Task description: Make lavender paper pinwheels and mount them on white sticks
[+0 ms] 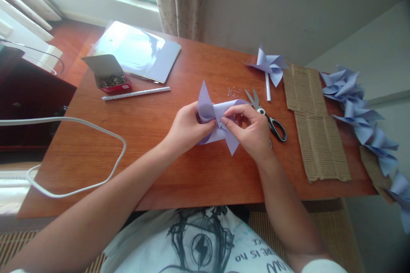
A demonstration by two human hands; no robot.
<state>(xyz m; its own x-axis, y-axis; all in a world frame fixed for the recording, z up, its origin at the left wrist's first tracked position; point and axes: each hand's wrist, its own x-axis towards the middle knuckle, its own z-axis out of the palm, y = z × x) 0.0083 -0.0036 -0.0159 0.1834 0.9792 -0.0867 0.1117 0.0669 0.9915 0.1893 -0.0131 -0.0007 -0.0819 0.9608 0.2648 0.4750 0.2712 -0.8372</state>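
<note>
Both hands pinch the paper pinwheel (215, 124) at its centre: left hand (187, 128), right hand (253, 130), scissors (267, 116) just right.

On the table (179, 179), the folded paper (214, 124) lies in the middle, between both hands. Scissors (267, 116) lie just right of it, cardboard sheets (315, 130) farther right. Behind to the left sit a staple box (110, 77), a stick (136, 93) and a folder (137, 51).
</note>
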